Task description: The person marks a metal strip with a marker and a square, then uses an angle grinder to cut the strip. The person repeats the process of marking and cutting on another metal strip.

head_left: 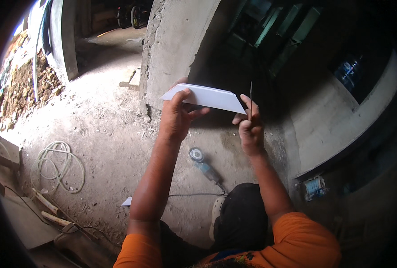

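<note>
My left hand (177, 114) grips a white strip with slanted ends (212, 97), thumb on its near face and some fingers behind it. The strip is held up off the floor, tilting slightly down to the right. My right hand (251, 129) is closed on a thin dark stick (251, 100), which points upward beside the strip's right tip. Whether the right fingertips touch the strip, I cannot tell. Below and between my forearms, an angle grinder (203, 166) lies on the floor with its cord running left behind my left arm.
A small white pointed piece (127, 202) lies beside my left forearm. At the left are a coiled pale hose (57, 167) and wooden-looking sticks (51, 212). A rough wall end (165, 53) stands ahead, with rubble (39, 76) at far left and a low wall (328, 125) at right.
</note>
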The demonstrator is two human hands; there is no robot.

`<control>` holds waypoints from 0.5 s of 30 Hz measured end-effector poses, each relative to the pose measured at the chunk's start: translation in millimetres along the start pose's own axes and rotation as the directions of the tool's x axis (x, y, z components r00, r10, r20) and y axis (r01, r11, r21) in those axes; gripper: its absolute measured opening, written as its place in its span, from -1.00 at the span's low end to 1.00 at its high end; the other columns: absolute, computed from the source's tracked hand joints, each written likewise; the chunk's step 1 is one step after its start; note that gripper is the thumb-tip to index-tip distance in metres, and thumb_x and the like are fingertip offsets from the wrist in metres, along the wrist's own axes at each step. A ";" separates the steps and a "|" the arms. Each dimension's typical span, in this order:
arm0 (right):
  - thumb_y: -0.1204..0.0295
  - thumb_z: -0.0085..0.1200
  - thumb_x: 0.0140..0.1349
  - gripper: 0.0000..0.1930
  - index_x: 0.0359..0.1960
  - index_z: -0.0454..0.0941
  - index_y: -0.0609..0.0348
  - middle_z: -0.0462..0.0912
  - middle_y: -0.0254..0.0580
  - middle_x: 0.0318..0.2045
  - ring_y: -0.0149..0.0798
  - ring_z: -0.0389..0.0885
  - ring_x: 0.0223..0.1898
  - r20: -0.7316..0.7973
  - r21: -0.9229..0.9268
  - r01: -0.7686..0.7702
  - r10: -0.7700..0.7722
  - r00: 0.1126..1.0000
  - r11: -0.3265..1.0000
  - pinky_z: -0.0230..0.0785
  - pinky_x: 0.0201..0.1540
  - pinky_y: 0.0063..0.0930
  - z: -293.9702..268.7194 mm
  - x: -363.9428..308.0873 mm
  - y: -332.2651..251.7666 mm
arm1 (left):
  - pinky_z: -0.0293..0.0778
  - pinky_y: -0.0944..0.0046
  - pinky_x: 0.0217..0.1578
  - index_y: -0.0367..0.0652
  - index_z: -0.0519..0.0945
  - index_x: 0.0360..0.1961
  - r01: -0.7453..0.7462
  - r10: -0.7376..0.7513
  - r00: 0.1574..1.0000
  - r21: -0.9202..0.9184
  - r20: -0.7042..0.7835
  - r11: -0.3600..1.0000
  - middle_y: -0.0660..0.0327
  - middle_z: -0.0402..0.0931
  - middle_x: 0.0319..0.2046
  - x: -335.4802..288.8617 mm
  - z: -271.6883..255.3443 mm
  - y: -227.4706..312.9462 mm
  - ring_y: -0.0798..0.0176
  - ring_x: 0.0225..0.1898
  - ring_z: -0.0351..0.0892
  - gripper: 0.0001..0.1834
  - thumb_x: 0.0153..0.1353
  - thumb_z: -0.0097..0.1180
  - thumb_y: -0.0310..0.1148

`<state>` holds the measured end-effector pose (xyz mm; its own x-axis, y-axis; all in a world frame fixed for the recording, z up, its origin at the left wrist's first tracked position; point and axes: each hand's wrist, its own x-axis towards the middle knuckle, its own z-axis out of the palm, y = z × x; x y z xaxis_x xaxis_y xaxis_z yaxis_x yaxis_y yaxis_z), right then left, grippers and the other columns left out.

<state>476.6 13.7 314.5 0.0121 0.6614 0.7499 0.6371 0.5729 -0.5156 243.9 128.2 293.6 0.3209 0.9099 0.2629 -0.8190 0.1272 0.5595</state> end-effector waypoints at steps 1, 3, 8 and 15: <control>-0.36 0.04 0.74 -0.09 0.73 0.45 0.18 0.80 -0.20 0.08 -0.45 0.67 -0.18 0.010 0.003 0.015 -0.015 1.000 1.000 0.60 -0.13 -0.48 -6.9 1.4 -3.9 | 0.90 -0.30 0.13 -0.09 0.28 0.79 -0.003 0.003 1.000 -0.010 0.024 1.000 -0.11 0.46 0.44 0.8 -3.9 2.4 -0.18 0.40 0.65 0.04 0.41 0.51 -0.07; -0.42 -0.17 0.78 -0.07 0.75 0.47 0.12 0.82 -0.12 0.13 -0.33 0.68 -0.14 0.081 -0.219 -0.089 0.109 0.991 0.972 0.60 -0.04 -0.40 -20.4 4.0 -12.1 | 0.89 -0.32 0.16 -0.08 0.29 0.79 0.001 -0.006 0.992 0.037 0.130 0.999 -0.11 0.47 0.45 0.6 -9.7 5.7 -0.20 0.41 0.66 0.05 0.40 0.53 -0.07; -0.19 -0.05 0.85 -0.26 0.73 0.51 0.11 0.79 0.27 0.41 0.30 0.81 0.40 0.169 -0.353 -0.162 0.234 0.957 0.921 0.66 0.44 0.07 -26.4 1.9 -16.9 | 0.83 -0.39 0.27 -0.09 0.29 0.79 0.045 -0.066 0.961 0.080 0.270 0.996 -0.16 0.53 0.46 -6.6 -9.2 -2.2 -0.26 0.49 0.63 0.04 0.47 0.52 0.05; 0.01 0.18 0.79 -0.35 0.69 0.56 0.15 0.79 0.29 0.41 0.37 0.81 0.39 0.339 -0.340 -0.151 0.271 0.901 0.928 0.67 0.43 0.11 -7.0 -31.2 -9.2 | 0.67 -0.51 0.45 -0.24 0.47 0.53 0.151 -0.165 0.985 0.204 0.057 0.967 -0.22 0.62 0.41 -42.5 -67.5 9.2 -0.27 0.46 0.71 -0.24 0.62 0.43 0.07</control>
<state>475.8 -15.6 298.8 -0.0781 0.9152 0.3953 0.8515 0.2674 -0.4509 190.6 117.4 234.5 0.4784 0.8524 0.2110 -0.6469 0.1796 0.7411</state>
